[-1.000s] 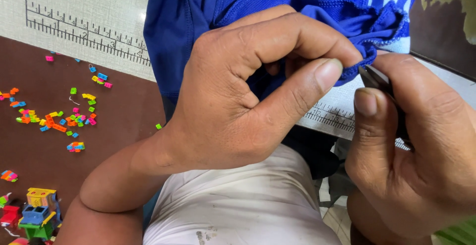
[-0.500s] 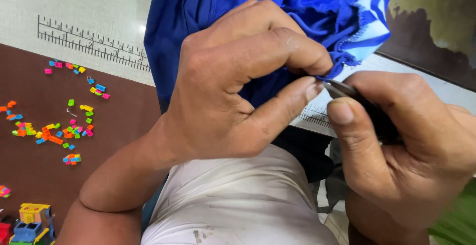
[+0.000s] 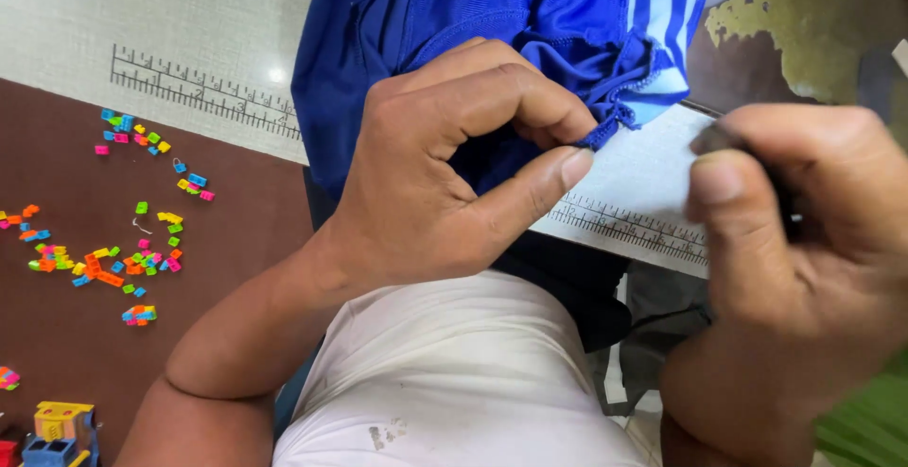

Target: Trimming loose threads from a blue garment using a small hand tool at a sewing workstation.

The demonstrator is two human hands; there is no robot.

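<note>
Head view: left hand (image 3: 445,174) grip pinches blue garment (image 3: 492,13) hem taut; right hand (image 3: 804,231) clamps dark tool (image 3: 728,136) just right of it.

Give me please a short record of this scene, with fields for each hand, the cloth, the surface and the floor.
left hand: pinches the hem of the blue garment
right hand: grips a small dark tool, apart from the cloth
blue garment: has light striped trim, lies on the table
table: pale, with printed ruler marks
floor: brown, with scattered coloured toy bricks
</note>
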